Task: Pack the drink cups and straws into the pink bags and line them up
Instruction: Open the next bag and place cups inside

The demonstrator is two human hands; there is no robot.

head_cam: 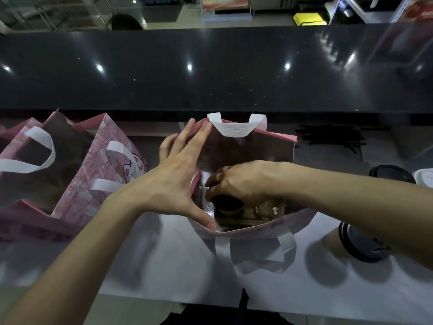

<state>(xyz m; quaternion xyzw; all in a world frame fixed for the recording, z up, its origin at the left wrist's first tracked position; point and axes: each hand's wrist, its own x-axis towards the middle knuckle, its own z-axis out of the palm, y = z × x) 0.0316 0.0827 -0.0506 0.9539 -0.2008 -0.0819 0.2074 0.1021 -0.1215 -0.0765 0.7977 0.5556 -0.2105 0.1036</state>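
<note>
A pink bag with white handles stands open in the middle of the white counter. My left hand spreads its left rim, fingers on the far edge and thumb on the near edge. My right hand reaches down inside the bag, fingers closed on a black-lidded drink cup near the foil-lined bottom. Two more pink bags stand open at the left. Another black-lidded cup sits to the right of the bag under my right forearm. Black straws lie in a pile at the back right.
A raised black stone ledge runs across behind the work surface. Further lidded cups, one black and one white, stand at the far right edge. The white counter extends in front of the bags.
</note>
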